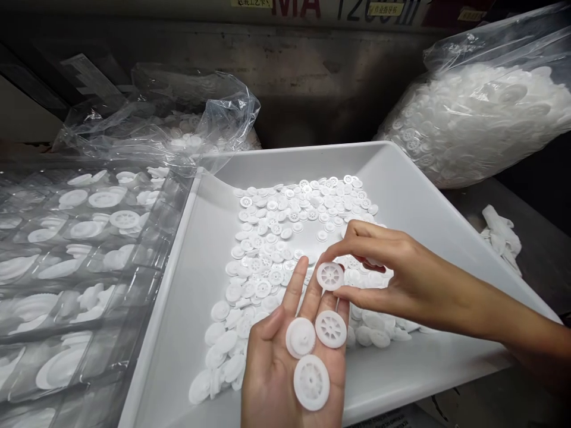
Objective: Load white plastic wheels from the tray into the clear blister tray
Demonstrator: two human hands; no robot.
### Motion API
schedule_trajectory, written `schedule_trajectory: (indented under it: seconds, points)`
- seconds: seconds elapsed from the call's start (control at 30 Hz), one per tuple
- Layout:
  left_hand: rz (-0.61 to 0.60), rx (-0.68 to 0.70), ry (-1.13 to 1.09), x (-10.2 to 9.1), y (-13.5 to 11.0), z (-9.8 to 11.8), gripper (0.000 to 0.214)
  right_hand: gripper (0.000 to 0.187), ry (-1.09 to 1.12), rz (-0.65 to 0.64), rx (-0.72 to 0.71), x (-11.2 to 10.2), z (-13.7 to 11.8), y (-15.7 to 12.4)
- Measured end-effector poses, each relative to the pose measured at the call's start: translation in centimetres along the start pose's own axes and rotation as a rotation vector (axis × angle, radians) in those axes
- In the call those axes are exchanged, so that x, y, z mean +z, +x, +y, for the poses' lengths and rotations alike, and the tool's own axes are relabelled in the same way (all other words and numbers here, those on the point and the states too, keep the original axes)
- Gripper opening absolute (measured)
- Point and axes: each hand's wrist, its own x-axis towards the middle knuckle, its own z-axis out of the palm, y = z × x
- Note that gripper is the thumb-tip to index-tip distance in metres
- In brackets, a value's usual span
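Pinching white plastic wheel in right hand, grip closed, left hand open palm-up, bearing three more wheels, above white tray

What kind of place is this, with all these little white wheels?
It looks like a factory or workshop. A big white tray holds lots of small plastic wheels, a clear bag is stuffed with more, and the left hand and right hand hold a few.

White spoked plastic wheels; pale grey tray; clear plastic bag.
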Motion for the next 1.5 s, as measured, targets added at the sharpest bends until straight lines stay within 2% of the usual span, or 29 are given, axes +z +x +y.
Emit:
schedule_trajectory:
  seconds: [0.1,0.23,0.4,0.53,0.6,0.67,0.8,0.97,1.17,1.23,1.33,1.5]
  points:
    - [-0.009,-0.040,0.012,0.0,0.2,-0.1,0.050,0.023,0.063,0.034,-0.016,0.2,-0.3,0.2]
    - [-0.002,-0.092,0.073,0.6,0.2,-0.1,0.060,0.023,0.165,-0.006,0.023,0.5,-0.7,0.5]
    - [-0.002,-0.041,0.093,1.4,-0.6,0.0,0.065,0.036,0.107,0.036,-0.026,-0.4,-0.9,0.3]
    - [0.045,-0.016,0.062,0.9,-0.4,0.1,0.065,0.035,0.169,-0.167,-0.069,-1.1,-1.3,-0.1]
    - [0.020,-0.035,0.028,0.4,0.0,0.2,0.063,0.032,0.196,-0.261,-0.063,-1.0,-1.3,-0.2]
    - [-0.019,-0.058,0.005,0.0,0.3,0.3,0.061,0.028,0.191,-0.287,-0.065,-0.7,-1.2,-0.2]
    - [-0.026,-0.058,0.007,0.0,0.1,0.4,0.064,0.024,0.184,-0.272,-0.064,-0.2,-1.0,-0.1]
    - [-0.028,-0.052,-0.031,0.3,-0.1,0.1,0.068,0.032,0.128,-0.247,-0.097,-0.4,-0.9,-0.1]
    - [-0.125,-0.063,-0.066,-0.3,0.4,0.2,0.065,0.024,0.006,-0.063,-0.175,-1.1,-0.3,0.2]
    - [-0.138,-0.064,-0.062,-0.4,0.4,0.3,0.061,0.023,-0.026,-0.048,-0.160,-1.2,0.0,0.3]
    - [-0.116,-0.067,-0.055,-0.4,0.3,0.4,0.059,0.019,-0.035,-0.065,-0.112,-1.4,0.3,0.4]
    - [-0.048,-0.052,-0.042,0.4,0.1,0.3,0.065,0.030,-0.028,-0.077,-0.105,-1.8,0.3,0.2]
